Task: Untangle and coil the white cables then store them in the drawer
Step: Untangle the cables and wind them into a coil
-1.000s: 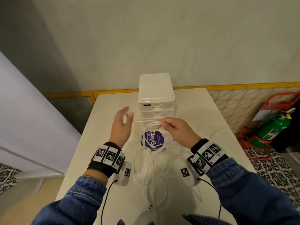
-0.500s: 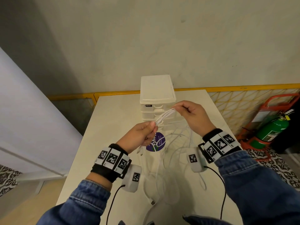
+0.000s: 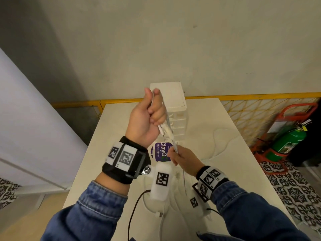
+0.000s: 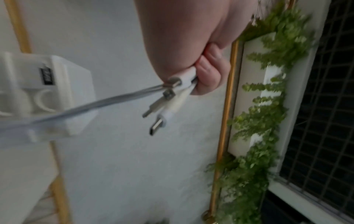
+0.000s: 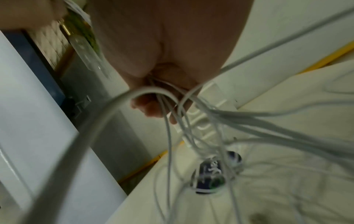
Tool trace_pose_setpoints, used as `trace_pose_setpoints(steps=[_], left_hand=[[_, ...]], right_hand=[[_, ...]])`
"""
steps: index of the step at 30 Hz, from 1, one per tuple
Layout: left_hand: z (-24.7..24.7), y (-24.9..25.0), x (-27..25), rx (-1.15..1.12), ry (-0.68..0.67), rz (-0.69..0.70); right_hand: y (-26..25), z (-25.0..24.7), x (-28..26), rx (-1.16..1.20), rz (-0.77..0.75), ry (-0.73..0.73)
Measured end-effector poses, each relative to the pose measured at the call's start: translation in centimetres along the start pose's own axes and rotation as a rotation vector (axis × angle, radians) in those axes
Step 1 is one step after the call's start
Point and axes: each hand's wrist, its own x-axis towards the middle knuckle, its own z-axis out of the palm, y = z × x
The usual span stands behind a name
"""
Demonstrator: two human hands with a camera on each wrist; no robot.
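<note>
The left hand [image 3: 146, 119] is raised high above the table [image 3: 243, 141], fist curled tight round a bunch of white cables [image 3: 167, 126], whose plug ends [image 4: 162, 109] poke out below its fingers. Lower and nearer, the right hand [image 3: 184, 159] pinches the same strands taut; the slack loops spill over the tabletop. The white drawer unit [image 3: 173, 108] stands at the far edge

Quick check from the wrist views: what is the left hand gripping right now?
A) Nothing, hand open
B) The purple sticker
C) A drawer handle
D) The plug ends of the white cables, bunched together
D: the left hand grips the white cables with their metal-tipped plugs sticking out below its curled fingers.
</note>
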Motion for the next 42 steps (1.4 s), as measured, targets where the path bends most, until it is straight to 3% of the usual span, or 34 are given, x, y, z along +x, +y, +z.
trace_pose_setpoints(steps=[3, 8, 12, 16, 20, 24, 26, 28, 34, 36, 38, 42], left_hand=[[0.6, 1.3, 0.5, -0.036, 0.028, 0.109], [-0.7, 1.9, 1.9, -0.024, 0.220, 0.405], [-2.7, 2.2, 2.2, 0.329, 0.404, 0.618], [-4.5, 1.6, 1.5, 0.901, 0.467, 0.716], [-6.6, 1.4, 1.0, 1.310, 0.398, 0.598], [-9.1, 0.3, 0.4, 1.673, 0.273, 0.116], [-9.7, -1.0, -0.2, 1.610, 0.216, -0.203], [-9.8, -2.4, -1.0, 1.384, 0.181, -0.408], [-6.9, -3.2, -2.0, 0.799, -0.143, -0.639], [-5.7, -2.8, -1.9, 0.812, -0.161, -0.599], [-4.9, -2.1, -1.7, 0.815, -0.082, -0.435], [-4.9, -0.1, -0.9, 0.576, 0.064, -0.266]], right_hand=[[0.8, 0.0, -0.7, 0.024, 0.051, -0.020], [0.7, 0.1, -0.7, -0.082, 0.001, -0.033], [0.5, 0.6, -0.9, -0.270, -0.007, -0.156], [0.6, 0.2, -1.2, -0.374, -0.111, -0.204], [0.0, -1.3, -1.9, -0.268, -0.235, -0.151], [-1.7, -2.7, -2.0, -0.063, -0.361, -0.066], [-2.3, -3.9, -1.5, -0.045, -0.398, 0.022], [-2.5, -5.3, -0.9, -0.049, -0.427, 0.120], [-1.6, -8.7, 0.6, -0.110, -0.299, 0.282], [-0.4, -9.2, 1.0, -0.235, -0.237, 0.244], [1.1, -8.7, 0.9, -0.355, -0.170, 0.152], [4.0, -6.5, -0.6, -0.258, 0.024, 0.049]])
